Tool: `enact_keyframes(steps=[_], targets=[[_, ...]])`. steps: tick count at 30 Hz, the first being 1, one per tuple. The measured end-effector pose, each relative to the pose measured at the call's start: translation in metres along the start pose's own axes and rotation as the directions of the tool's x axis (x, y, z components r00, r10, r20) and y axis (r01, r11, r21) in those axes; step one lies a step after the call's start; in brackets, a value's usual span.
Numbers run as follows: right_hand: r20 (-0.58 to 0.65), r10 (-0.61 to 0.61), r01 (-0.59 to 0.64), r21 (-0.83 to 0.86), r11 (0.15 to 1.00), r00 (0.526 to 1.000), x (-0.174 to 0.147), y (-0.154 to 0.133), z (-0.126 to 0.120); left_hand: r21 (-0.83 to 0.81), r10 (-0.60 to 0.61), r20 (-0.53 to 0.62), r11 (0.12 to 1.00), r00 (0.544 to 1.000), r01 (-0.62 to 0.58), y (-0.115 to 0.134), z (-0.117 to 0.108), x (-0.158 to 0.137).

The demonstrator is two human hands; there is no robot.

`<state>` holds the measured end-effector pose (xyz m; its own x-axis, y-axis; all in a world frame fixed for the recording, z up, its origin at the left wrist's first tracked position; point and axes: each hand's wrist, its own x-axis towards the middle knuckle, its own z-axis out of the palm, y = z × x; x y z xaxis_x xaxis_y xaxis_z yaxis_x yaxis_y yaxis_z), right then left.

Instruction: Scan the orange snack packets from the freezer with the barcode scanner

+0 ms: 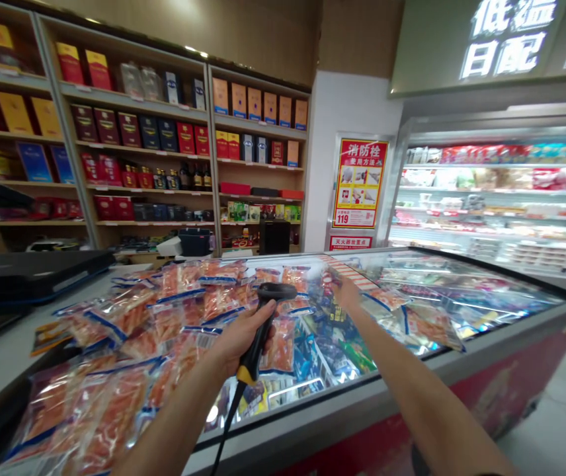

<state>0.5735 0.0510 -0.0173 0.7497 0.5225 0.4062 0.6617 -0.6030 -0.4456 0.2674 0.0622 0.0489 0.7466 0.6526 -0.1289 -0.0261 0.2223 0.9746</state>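
Shop shelving [213, 158] stocked with boxed goods and bottles lined the back wall, with a lit refrigerated display [461, 125] to the right. Across the foreground stretched a glass-topped chest freezer [501, 347], its contents visible through the glass. Clear, blue-edged packets [184, 311] of orange-coloured food covered its left part and the area beside it in an overlapping heap. Two more packets [434, 325] lay apart from this heap, on the glass to the right of the right forearm. Judging by this spread, handling was at most partway along: the bulk remained heaped, with only a couple set apart, and nothing showed which had been scanned. The left hand [243, 334] was closed around the handle of a black-and-yellow barcode scanner [256, 354], from which a cable [227, 416] hung; the scanner's head stood above the packets. The right hand [346, 294] reached out over the middle of the freezer; its fingers were blurred, and whether they gripped or touched anything could not be told.
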Motion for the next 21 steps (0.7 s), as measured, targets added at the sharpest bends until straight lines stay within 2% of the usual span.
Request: enact_keyframes(steps=[5, 8, 11, 16, 21], targets=[[-0.067, 0.131, -0.142, -0.222, 0.965, 0.989, 0.003, 0.076, -0.025, -0.003, -0.019, 0.066, 1.0, 0.998, 0.019, -0.004, 0.018, 0.012], [-0.039, 0.125, -0.131, -0.343, 0.93, 0.991, 0.002, 0.109, -0.028, 0.009, -0.051, 0.058, 0.999, 0.997, 0.051, -0.006, 0.027, 0.019], [0.032, 0.105, -0.082, -0.415, 0.906, 0.994, 0.003, 0.126, -0.028, 0.02, -0.06, 0.061, 0.998, 0.996, 0.059, -0.008, 0.032, 0.025], [0.091, -0.002, 0.038, -0.398, 0.917, 0.996, -0.004, 0.12, -0.027, 0.041, -0.081, 0.046, 0.996, 0.996, 0.079, -0.011, 0.036, 0.031], [0.179, -0.169, 0.221, -0.329, 0.918, 0.969, -0.023, 0.074, -0.022, 0.027, -0.071, 0.056, 0.997, 0.996, 0.07, -0.01, 0.036, 0.027]])
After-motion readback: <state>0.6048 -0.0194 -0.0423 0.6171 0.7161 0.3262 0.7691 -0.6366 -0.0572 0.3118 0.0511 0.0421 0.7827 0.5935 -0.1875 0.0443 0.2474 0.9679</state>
